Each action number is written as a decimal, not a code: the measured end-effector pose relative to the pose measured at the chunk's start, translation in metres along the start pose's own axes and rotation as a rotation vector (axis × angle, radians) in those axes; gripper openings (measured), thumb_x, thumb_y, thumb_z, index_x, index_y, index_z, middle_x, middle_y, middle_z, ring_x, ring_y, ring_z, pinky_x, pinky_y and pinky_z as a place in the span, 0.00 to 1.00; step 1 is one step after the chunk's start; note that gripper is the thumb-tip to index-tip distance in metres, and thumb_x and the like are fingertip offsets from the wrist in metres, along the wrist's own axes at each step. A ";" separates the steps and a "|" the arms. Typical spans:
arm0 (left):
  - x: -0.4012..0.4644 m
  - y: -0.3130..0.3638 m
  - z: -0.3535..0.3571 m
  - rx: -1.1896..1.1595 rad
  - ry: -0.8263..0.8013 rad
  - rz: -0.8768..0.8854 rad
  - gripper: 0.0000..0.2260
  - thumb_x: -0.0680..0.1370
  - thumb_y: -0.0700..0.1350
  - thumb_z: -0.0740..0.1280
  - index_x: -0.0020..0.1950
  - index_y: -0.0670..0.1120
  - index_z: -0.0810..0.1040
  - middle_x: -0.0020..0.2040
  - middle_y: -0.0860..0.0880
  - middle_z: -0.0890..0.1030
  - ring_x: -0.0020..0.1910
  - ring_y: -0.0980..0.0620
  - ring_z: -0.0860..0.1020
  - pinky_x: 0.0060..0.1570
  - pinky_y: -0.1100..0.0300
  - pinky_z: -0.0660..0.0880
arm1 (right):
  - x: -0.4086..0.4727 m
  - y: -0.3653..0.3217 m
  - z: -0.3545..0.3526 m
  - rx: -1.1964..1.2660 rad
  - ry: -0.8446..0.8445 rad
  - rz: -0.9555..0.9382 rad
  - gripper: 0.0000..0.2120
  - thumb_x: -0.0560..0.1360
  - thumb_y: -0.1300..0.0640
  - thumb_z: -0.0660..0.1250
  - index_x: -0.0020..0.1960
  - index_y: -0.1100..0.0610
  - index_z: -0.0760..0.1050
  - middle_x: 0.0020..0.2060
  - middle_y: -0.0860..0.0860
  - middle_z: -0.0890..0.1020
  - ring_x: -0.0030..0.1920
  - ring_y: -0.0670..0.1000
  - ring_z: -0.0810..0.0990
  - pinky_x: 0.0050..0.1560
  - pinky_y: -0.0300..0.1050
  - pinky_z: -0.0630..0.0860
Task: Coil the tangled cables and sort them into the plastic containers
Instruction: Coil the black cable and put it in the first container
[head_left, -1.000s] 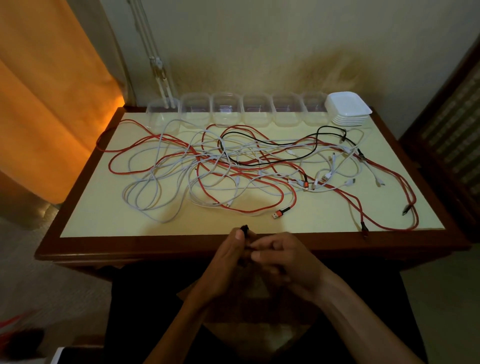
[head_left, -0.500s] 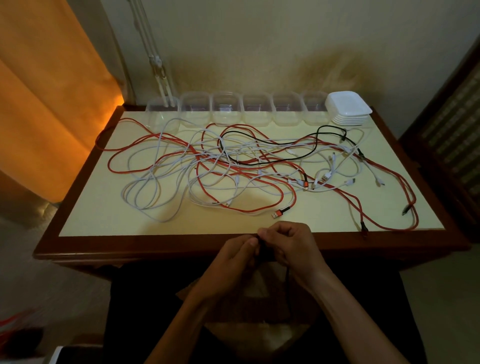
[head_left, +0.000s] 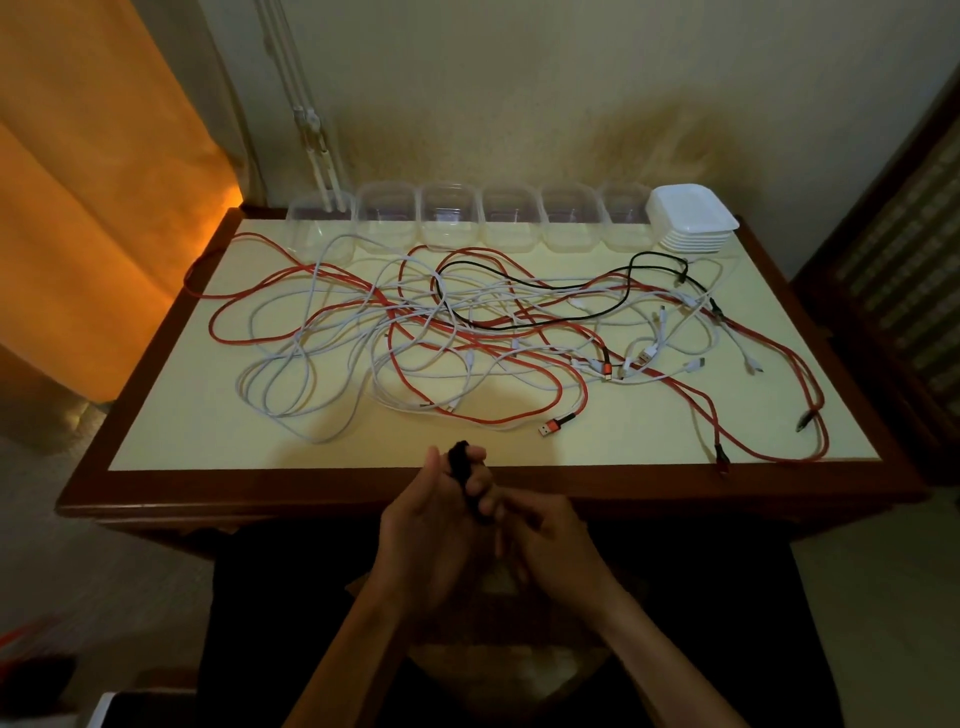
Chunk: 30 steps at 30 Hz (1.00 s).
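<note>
Head view: left hand (head_left: 434, 525) around black cable (head_left: 461, 465)

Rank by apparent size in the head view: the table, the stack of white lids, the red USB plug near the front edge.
1. table, by far the largest.
2. stack of white lids at the back right corner.
3. red USB plug, smallest, though it lies nearer the camera than the lids.

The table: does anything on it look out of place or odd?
Yes. One red cable loops over the table's far-left edge. The plastic containers look empty, with their lids stacked beside them.
</note>
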<state>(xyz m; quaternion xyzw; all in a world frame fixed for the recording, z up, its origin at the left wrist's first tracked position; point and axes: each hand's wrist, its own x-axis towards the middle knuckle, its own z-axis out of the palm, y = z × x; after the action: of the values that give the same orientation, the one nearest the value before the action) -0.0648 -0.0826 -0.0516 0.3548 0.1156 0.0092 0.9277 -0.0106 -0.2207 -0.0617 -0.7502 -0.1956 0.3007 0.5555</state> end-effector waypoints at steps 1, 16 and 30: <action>0.000 0.001 -0.002 0.030 0.019 0.024 0.22 0.75 0.58 0.59 0.57 0.41 0.71 0.38 0.47 0.69 0.37 0.50 0.70 0.43 0.54 0.66 | -0.003 -0.001 0.001 -0.052 -0.043 0.015 0.11 0.83 0.55 0.60 0.53 0.53 0.82 0.33 0.50 0.81 0.29 0.46 0.78 0.33 0.41 0.72; 0.018 -0.007 -0.020 1.009 0.050 -0.106 0.08 0.84 0.43 0.54 0.51 0.50 0.72 0.43 0.49 0.76 0.45 0.54 0.76 0.50 0.58 0.76 | -0.004 -0.035 -0.031 0.018 -0.033 0.032 0.09 0.78 0.59 0.67 0.43 0.59 0.84 0.25 0.49 0.73 0.25 0.43 0.68 0.28 0.33 0.66; 0.010 -0.002 0.001 0.875 -0.187 -0.065 0.16 0.84 0.48 0.54 0.37 0.46 0.69 0.30 0.54 0.67 0.27 0.56 0.63 0.31 0.64 0.63 | 0.007 -0.031 -0.030 0.149 0.209 0.044 0.15 0.77 0.54 0.68 0.38 0.65 0.80 0.25 0.48 0.78 0.28 0.42 0.76 0.33 0.35 0.75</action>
<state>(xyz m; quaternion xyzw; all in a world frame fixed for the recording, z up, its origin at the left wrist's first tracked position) -0.0547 -0.0838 -0.0546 0.7093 0.0352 -0.1016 0.6966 0.0163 -0.2286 -0.0278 -0.7381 -0.0971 0.2468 0.6204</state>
